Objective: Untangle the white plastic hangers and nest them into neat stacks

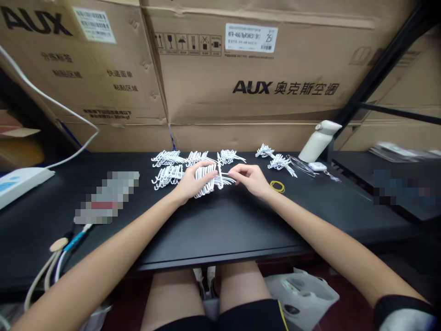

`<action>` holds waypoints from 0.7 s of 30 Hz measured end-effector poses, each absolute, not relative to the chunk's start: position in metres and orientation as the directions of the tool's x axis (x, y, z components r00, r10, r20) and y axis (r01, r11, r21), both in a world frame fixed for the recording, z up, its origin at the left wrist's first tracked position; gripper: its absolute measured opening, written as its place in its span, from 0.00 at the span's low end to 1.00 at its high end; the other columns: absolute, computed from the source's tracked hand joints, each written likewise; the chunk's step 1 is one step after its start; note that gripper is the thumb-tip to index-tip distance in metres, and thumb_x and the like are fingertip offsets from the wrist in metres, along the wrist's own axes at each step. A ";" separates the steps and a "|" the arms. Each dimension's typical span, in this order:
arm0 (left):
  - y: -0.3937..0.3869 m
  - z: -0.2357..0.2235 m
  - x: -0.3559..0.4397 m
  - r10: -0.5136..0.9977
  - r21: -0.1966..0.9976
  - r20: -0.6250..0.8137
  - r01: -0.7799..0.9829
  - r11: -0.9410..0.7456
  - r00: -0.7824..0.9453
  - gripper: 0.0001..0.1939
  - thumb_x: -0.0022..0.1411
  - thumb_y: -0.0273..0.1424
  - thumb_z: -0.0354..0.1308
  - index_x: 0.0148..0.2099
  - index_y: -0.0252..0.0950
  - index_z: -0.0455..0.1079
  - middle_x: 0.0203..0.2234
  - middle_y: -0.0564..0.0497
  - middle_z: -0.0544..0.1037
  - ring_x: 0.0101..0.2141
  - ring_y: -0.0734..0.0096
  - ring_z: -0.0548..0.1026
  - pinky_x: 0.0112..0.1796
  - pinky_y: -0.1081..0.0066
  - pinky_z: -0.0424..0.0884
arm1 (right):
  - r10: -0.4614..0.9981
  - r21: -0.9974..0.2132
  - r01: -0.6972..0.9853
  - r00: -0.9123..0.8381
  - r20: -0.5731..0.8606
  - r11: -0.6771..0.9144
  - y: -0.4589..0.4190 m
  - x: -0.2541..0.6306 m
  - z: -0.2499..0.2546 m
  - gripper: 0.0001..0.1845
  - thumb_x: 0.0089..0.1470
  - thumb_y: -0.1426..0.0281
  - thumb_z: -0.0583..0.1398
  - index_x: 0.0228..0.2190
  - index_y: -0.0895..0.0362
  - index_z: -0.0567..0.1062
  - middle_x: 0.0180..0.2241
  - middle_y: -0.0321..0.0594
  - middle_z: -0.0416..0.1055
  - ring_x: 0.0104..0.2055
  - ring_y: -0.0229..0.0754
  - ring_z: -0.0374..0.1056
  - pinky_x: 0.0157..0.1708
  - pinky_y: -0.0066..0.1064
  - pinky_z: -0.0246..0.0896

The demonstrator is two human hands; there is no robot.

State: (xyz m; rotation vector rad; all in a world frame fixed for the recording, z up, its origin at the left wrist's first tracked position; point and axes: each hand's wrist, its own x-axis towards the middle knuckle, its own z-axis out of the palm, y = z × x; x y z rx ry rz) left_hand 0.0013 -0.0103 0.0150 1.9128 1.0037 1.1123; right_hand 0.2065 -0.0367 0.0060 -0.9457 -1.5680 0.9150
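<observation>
A bundle of white wire hooks (206,185) is gripped in my left hand (191,184), thumb across the top and bent ends hanging toward me. My right hand (253,180) is closed in a pinch at the right side of this bundle, at the tips of its straight shafts. One white hook stands crosswise near the shafts; what the right fingertips pinch is partly hidden. Behind and left of my hands lie more white hook bundles (167,157). Two smaller hook clusters (280,162) lie farther right. Yellow rubber bands (275,189) lie right of my right hand.
A white bottle (316,141) stands at the back right beside a small white case (317,167) and cable. On the left are a blurred-out flat object (106,197), cables and a white device (24,181). Large cartons (206,101) wall off the back of the black table (220,234).
</observation>
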 end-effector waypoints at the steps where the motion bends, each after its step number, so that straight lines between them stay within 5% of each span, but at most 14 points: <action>1: -0.011 0.015 0.001 0.868 0.846 0.366 0.268 -0.461 0.335 0.22 0.55 0.44 0.60 0.47 0.36 0.71 0.45 0.45 0.76 0.48 0.56 0.72 0.52 0.56 0.65 | 0.916 -0.913 0.114 -0.141 0.376 0.393 -0.037 0.206 0.006 0.14 0.47 0.60 0.64 0.26 0.60 0.78 0.27 0.39 0.72 0.27 0.36 0.65 0.25 0.29 0.64; 12: -0.016 0.023 0.000 0.837 0.838 0.419 0.205 -0.506 0.353 0.21 0.55 0.41 0.61 0.48 0.37 0.71 0.46 0.46 0.75 0.48 0.57 0.71 0.52 0.56 0.64 | 0.951 -0.956 0.059 -0.134 0.277 0.287 -0.045 0.199 0.016 0.17 0.45 0.57 0.65 0.22 0.60 0.76 0.23 0.37 0.71 0.24 0.34 0.62 0.26 0.29 0.62; 21: -0.020 0.019 0.004 0.864 0.867 0.391 0.188 -0.461 0.317 0.23 0.54 0.44 0.61 0.49 0.37 0.71 0.46 0.45 0.75 0.48 0.56 0.72 0.50 0.57 0.67 | 0.901 -0.880 0.195 -0.121 0.417 0.433 -0.052 0.196 0.012 0.17 0.49 0.56 0.62 0.24 0.58 0.75 0.26 0.39 0.69 0.26 0.37 0.63 0.25 0.30 0.62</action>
